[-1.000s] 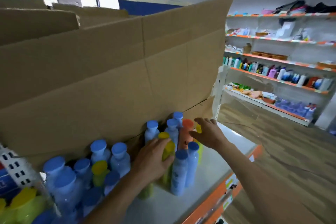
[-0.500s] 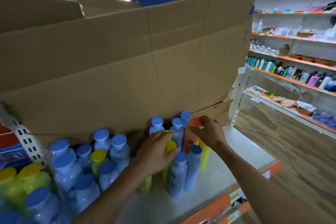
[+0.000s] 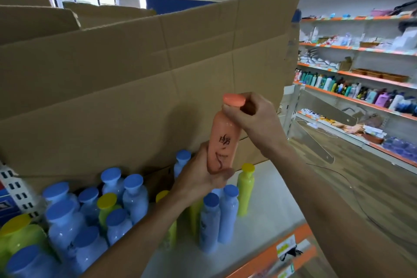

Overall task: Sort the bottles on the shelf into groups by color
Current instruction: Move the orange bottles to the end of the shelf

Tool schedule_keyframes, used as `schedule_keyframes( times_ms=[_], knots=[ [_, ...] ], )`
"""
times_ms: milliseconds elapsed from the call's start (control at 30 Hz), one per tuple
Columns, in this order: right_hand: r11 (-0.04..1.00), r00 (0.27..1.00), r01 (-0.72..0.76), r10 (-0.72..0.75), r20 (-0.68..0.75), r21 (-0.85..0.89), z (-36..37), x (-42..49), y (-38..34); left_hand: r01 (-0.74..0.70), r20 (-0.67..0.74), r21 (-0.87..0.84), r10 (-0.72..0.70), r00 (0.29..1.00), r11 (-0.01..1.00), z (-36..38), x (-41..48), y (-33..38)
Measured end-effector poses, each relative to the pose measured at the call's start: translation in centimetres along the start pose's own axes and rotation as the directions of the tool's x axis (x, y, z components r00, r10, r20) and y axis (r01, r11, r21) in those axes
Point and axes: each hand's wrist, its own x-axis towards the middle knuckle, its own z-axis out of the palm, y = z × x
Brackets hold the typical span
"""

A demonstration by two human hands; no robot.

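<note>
Left hand [image 3: 200, 179] and right hand [image 3: 255, 119] grip the orange bottle [image 3: 223, 142] clear above the blue bottles [image 3: 228, 216], near the cardboard wall [image 3: 135, 97].

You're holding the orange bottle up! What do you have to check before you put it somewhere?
1. Grip on the orange bottle: right hand holds the neck, left hand holds the base. Ok.
2. Cap on: ok.
3. Bottle lifted above the others: ok.
4. Bare spot on the shelf, right of the yellow bottle: ok.
5. Another orange one to join: none in view, cannot tell.
6. Colours grouped: a yellow one stands among the blue bottles. Not ok.
</note>
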Motion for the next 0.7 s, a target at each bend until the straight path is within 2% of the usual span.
schedule_keyframes(
  times_ms=[133,233,300,400,500,567,700],
  knots=[
    [0.987,0.989,-0.099,0.083,0.126,0.128,0.5,-0.7,-0.5,0.088,-0.047,-0.119,-0.094,0.994,0.989,-0.5,-2.3,0.4],
    [0.975,0.908,-0.205,0.158,0.387,0.084,1.3,-2.7,0.1,0.121,-0.009,-0.215,-0.126,0.992,0.969,-0.8,-4.5,-0.4],
    [0.969,0.854,-0.245,0.200,0.481,0.031,2.5,-4.4,0.6,0.165,-0.004,-0.273,-0.173,0.985,0.948,-1.2,-5.7,-0.7],
    [0.928,0.822,-0.365,0.280,0.495,0.081,4.3,-6.4,0.7,0.179,-0.012,-0.328,-0.194,0.981,0.927,-2.0,-7.3,-0.6],
    [0.903,0.794,-0.427,0.344,0.502,0.055,6.2,-7.5,0.8,0.176,-0.026,-0.322,-0.195,0.980,0.930,-2.6,-8.7,-0.2],
    [0.902,0.799,-0.425,0.333,0.501,0.077,7.4,-8.2,0.8,0.183,-0.040,-0.319,-0.206,0.978,0.930,-3.0,-9.7,-0.2],
    [0.918,0.822,-0.375,0.263,0.505,0.132,9.4,-10.2,0.3,0.281,0.001,-0.233,-0.289,0.957,0.931,-5.0,-12.3,-1.4]
  ],
)
